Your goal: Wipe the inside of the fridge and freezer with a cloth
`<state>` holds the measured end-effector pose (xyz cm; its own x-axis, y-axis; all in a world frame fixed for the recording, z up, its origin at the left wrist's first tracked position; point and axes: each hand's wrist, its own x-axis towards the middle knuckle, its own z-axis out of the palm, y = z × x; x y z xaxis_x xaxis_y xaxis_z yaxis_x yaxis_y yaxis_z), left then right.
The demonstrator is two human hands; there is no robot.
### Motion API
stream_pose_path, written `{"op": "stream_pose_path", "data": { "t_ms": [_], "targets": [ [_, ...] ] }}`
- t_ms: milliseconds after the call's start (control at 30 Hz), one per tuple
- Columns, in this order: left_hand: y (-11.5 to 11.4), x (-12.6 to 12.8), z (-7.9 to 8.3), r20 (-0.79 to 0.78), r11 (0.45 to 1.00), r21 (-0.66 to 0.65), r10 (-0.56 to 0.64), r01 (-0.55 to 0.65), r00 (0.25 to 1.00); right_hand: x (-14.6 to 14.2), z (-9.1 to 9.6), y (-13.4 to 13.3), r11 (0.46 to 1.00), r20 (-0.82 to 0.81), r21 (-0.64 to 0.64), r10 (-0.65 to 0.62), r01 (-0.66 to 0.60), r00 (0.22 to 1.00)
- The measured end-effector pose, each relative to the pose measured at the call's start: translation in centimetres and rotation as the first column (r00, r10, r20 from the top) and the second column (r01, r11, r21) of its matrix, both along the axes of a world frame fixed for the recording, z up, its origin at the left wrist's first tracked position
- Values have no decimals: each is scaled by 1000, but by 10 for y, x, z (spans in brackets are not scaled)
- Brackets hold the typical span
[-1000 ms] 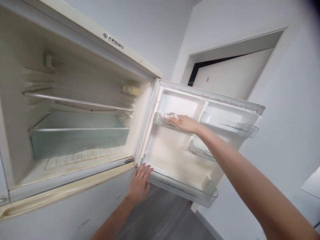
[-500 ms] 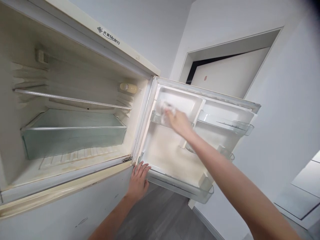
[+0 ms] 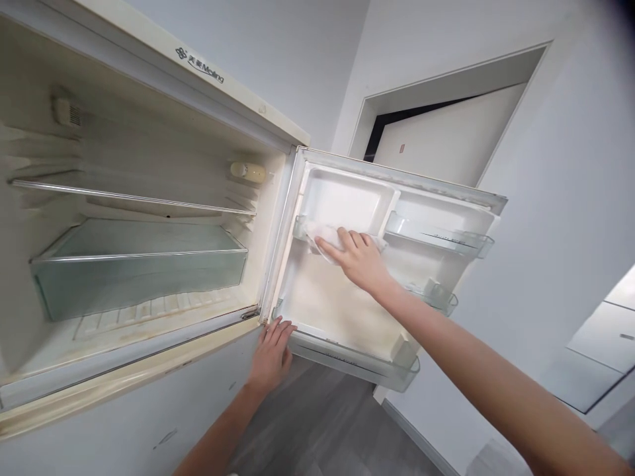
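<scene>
An old cream fridge [image 3: 238, 89] stands open, its door [image 3: 347, 198] swung out to the right. My right hand [image 3: 358, 259] presses a white cloth [image 3: 321, 235] against the door's inner panel, just under the upper left clear door shelf [image 3: 302, 228]. Its fingers lie flat on the cloth. My left hand [image 3: 272, 354] rests with fingers stretched out against the door's lower inner corner, beside the bottom door rack [image 3: 357, 363].
Inside the fridge are a glass shelf [image 3: 133, 197], a clear drawer [image 3: 139, 274] and a small lamp [image 3: 248, 172]. More clear door racks [image 3: 441, 239] sit at the right. A white room door [image 3: 446, 142] stands ajar behind. Grey floor [image 3: 322, 423] lies below.
My right hand and the cloth moved up into the top left door recess, then came down onto the panel under the shelf. My left hand stayed put. The view drifted slightly left.
</scene>
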<state>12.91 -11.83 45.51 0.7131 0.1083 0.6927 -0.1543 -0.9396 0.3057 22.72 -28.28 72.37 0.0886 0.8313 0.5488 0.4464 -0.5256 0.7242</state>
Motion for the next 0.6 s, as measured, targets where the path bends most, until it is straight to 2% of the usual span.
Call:
{"op": "stream_pose_path", "data": {
  "t_ms": [133,267,433,600],
  "targets": [
    [-2,2,-2,24,1000,-14,-9,9,1000,3,-4,-40,1000,-69,12,2,-1,998],
    [-6,3,-4,31,999,-51,-11,12,999,1,-15,-53,997,-112,70,43,-35,993],
    [-7,2,-4,25,997,-73,-4,6,1000,-2,-18,-23,974,-169,-129,164,-186,972],
    [-3,0,-3,50,998,-67,-14,17,999,-5,-11,30,947,-287,-154,231,-283,929]
  ]
}}
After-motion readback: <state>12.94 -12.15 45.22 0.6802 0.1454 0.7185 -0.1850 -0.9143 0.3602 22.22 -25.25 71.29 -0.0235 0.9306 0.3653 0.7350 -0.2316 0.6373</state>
